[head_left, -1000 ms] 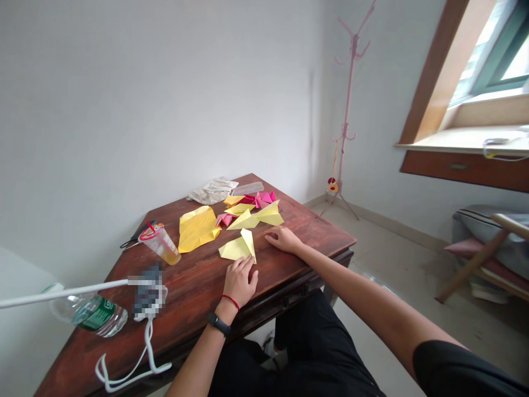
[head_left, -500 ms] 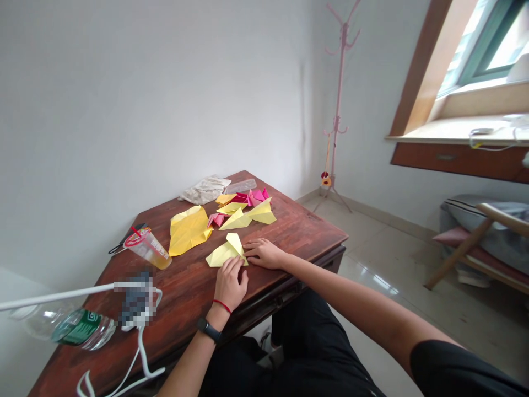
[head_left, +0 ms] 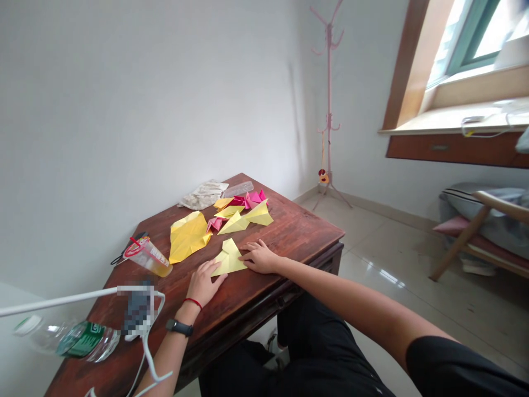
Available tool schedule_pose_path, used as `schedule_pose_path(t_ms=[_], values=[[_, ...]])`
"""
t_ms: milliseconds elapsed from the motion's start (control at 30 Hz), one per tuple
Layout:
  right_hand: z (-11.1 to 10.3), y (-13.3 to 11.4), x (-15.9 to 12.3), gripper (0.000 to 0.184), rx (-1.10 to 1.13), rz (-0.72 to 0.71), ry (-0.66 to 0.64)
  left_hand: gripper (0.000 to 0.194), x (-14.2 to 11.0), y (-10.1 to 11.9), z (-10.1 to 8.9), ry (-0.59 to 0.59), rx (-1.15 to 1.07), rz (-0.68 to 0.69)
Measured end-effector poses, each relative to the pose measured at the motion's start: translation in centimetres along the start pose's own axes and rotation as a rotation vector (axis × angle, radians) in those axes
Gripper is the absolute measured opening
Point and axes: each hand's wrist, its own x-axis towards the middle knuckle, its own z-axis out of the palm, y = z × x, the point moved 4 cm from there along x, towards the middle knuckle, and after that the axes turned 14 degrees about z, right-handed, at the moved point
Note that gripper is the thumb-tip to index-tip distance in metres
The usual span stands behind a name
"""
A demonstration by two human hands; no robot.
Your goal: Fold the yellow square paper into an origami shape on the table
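- Resting open and flat, right hand (head_left: 258, 257) has fingertips on folded yellow paper (head_left: 229, 260), gripping nothing.
- Lying open, left hand (head_left: 203, 284) touches that paper's left edge, gripping nothing.
- Paper lies flat near the near edge of wooden table (head_left: 291, 237).

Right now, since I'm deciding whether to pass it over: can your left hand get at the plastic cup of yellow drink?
Probably yes. The left hand rests on the table close to the tilted plastic cup, and nothing appears to lie between them. The yellow paper sheet sits to one side of that path.
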Motion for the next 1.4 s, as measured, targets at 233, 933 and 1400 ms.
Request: schedule_pose_path(t_ms=[233, 933, 1400], values=[[-0.2, -0.1, 1.1, 0.038, 0.012, -0.064, -0.126, 0.041, 3.0, -1.0, -1.8, -0.12, -0.145, 0.079], [-2.1, 4.2, 5.3, 0.028, 0.582, 0.112, -0.003, 0.036, 8.2, -0.5, 2.6, -0.306, -0.74, -0.218], [-4.2, 2.6, 12.1, 0.041, 1.177, 0.229, -0.393, 0.06, 9.9, -3.8, 1.9, 0.406, -1.272, -0.454]])
